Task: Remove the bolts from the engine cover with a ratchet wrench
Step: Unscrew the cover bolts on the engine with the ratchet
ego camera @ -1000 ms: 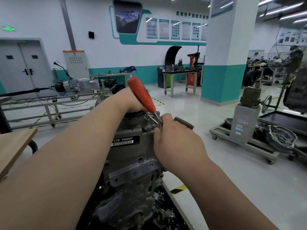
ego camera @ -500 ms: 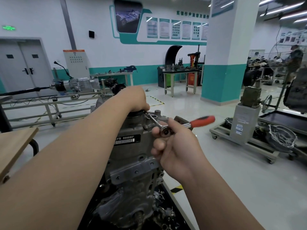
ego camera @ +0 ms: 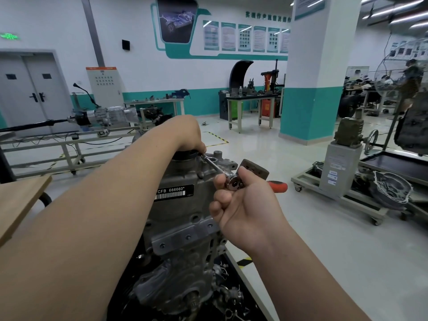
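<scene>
Firmly Held Wrench at Engine Top

Fingers of the right hand (ego camera: 245, 205) were clamped round the ratchet wrench (ego camera: 234, 181) head, orange handle (ego camera: 278, 186) jutting right. Its extension (ego camera: 214, 165) ran up-left to the engine cover (ego camera: 180, 179), ending beneath the left hand (ego camera: 187, 135); whether those fingers pinched it was unclear.

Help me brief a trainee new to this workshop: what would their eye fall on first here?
Most likely the grey engine in the centre, with its black barcode label and two bare forearms reaching in to it. Next comes the ratchet wrench: the right hand grips its head, with the orange handle pointing right. The left hand sits atop the engine at the tool's far end.
</scene>
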Motion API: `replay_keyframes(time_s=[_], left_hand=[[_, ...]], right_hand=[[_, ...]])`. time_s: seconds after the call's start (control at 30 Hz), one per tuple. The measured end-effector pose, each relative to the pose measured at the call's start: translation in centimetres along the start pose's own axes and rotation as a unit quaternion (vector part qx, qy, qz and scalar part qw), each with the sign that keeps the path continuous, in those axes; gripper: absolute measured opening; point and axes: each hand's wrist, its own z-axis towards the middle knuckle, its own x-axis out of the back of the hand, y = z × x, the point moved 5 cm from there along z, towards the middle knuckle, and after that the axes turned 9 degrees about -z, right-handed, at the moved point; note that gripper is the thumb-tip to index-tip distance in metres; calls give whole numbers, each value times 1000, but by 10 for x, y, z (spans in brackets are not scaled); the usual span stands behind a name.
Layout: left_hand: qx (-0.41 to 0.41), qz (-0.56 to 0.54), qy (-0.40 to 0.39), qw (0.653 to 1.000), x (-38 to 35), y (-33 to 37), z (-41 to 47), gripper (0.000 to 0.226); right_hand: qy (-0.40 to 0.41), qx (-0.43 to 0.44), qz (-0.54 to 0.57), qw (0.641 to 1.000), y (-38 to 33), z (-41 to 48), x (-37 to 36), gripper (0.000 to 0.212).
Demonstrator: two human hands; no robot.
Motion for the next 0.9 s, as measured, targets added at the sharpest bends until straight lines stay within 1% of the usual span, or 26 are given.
replay_keyframes(time_s=[0.13, 0.23, 0.33, 0.4, 0.43, 0.5, 0.53, 0.57, 0.6, 0.67, 0.7, 0.73, 0.77, 0.8, 0.83, 0.9], left_hand=[[5, -7, -7, 1000, 1, -1, 2, 35], [15, -17, -11, 1000, 1, -1, 3, 34], [23, -23, -13, 999, 1, -1, 3, 34], [26, -23, -12, 999, 1, -1, 3, 34], [26, -21, -11, 999, 1, -1, 3, 34], [24, -23, -6, 999, 0, -1, 2, 34], [23, -23, -3, 999, 0, -1, 2, 34], [23, -23, 0, 999, 0, 0, 2, 34], [23, -23, 1, 999, 0, 0, 2, 33], [23, -23, 0, 999, -1, 1, 2, 30], [22, -34, -1, 999, -2, 0, 1, 25], [18, -53, -4, 998, -2, 0, 0, 17], [14, -72, -4, 997, -2, 0, -1, 14], [12, -81, -4, 997, -2, 1, -3, 18], [10, -83, -1, 997, -2, 1, -3, 19], [8, -70, 8, 998, -1, 1, -3, 18]], right_hand=[[-2, -1, -74, 997, -4, -1, 3, 44], [10, 18, -163, 986, -8, 0, 5, 45], [18, 49, -267, 962, -13, -1, 5, 34], [27, 70, -351, 933, -17, -1, 5, 31], [33, 85, -405, 910, -20, -2, 5, 32], [42, 118, -510, 851, -26, -2, 2, 34], [46, 135, -556, 819, -29, -3, -1, 33], [54, 161, -609, 775, -32, -4, -4, 31], [68, 195, -667, 716, -34, -4, -7, 28], [116, 255, -766, 578, -38, -6, -14, 21], [136, 273, -799, 519, -39, -8, -17, 18], [145, 284, -820, 475, -39, -8, -19, 17], [146, 288, -833, 449, -38, -8, -21, 16], [143, 290, -837, 441, -37, -6, -22, 16], [142, 292, -835, 445, -37, -5, -22, 17], [136, 290, -823, 469, -37, -3, -22, 16]])
